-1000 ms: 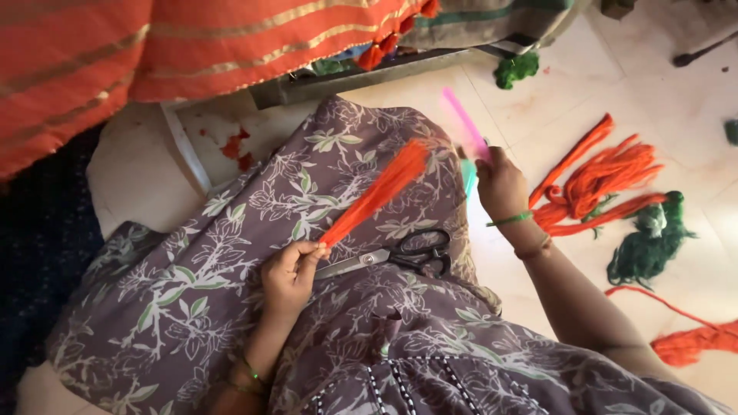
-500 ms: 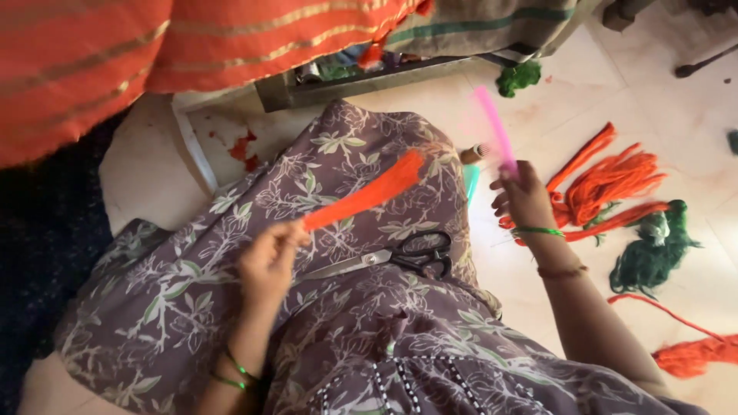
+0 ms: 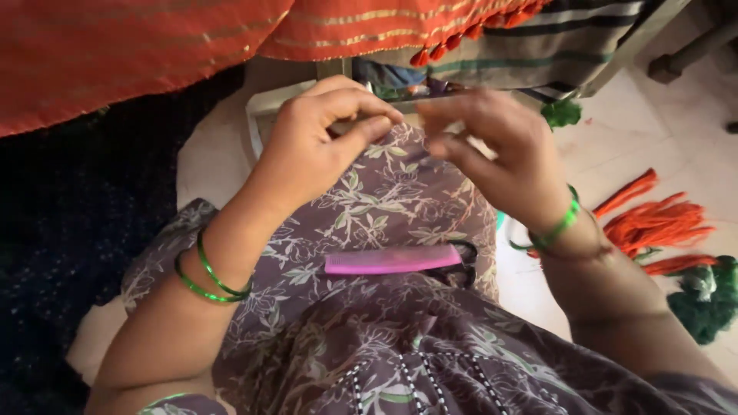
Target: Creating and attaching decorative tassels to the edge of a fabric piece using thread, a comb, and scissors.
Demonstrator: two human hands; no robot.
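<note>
A: Going left to right, what is the left hand (image 3: pixel 315 142) doing?

B: It is raised over the knee with thumb and forefinger pinched together. Whatever sits in that pinch is too small and blurred to name. Green bangles (image 3: pixel 209 278) ring that wrist.

A: And the right hand (image 3: pixel 492 146)?

B: Raised just beside it, fingertips nearly meeting the left's, fingers curled in. It is blurred, so whether it grips anything cannot be told. A green band (image 3: pixel 557 227) sits on its wrist.

A: Where have the tools gone?

B: The pink comb (image 3: pixel 392 260) lies flat across the lap on the flowered dress (image 3: pixel 369 200), with the scissors (image 3: pixel 461 265) mostly hidden under its right end. Orange yarn strands (image 3: pixel 653 223) and green yarn (image 3: pixel 703 300) lie on the floor to the right.

A: How should she handle this fine work?

B: Probably by keeping both pinches close and steady, working over the lap so that nothing dropped rolls away.
</note>
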